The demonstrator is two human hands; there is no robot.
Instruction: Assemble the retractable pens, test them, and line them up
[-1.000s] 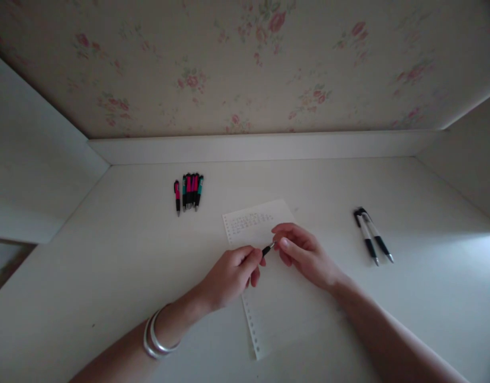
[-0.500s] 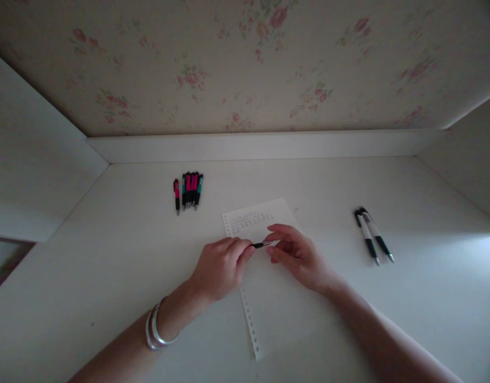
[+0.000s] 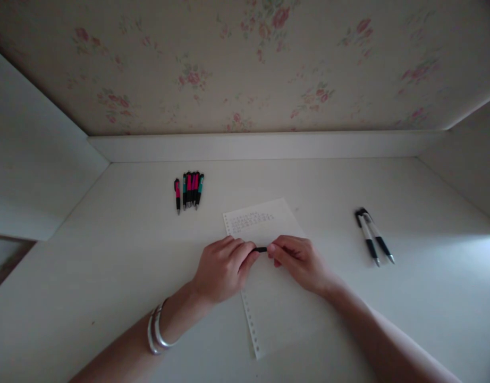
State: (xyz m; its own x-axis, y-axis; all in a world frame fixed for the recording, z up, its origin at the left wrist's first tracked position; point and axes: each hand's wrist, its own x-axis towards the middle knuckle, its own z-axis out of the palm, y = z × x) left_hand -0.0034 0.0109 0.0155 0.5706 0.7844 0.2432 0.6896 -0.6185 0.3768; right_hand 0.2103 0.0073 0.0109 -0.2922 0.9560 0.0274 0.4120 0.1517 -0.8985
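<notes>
Between my two hands a pen (image 3: 261,249) lies level, its black grip part showing. My left hand (image 3: 225,266) is closed around its barrel, which is hidden inside the fingers. At the other end, the thumb and fingers of my right hand (image 3: 295,260) pinch the tip and cover it. Both hands are above a sheet of paper (image 3: 277,319) with punched holes down its left edge and several lines of handwriting near its top.
At the back left, several pink, purple and teal pens (image 3: 192,190) lie side by side, with one pink pen (image 3: 177,196) slightly apart. Two white-and-black pens (image 3: 372,236) lie on the right of the white desk (image 3: 109,255). A raised white ledge (image 3: 245,146) runs along the back wall.
My right hand's fingers have closed onto the pen's silver tip, which showed between the hands before. The left hand keeps its hold, almost unmoved.
</notes>
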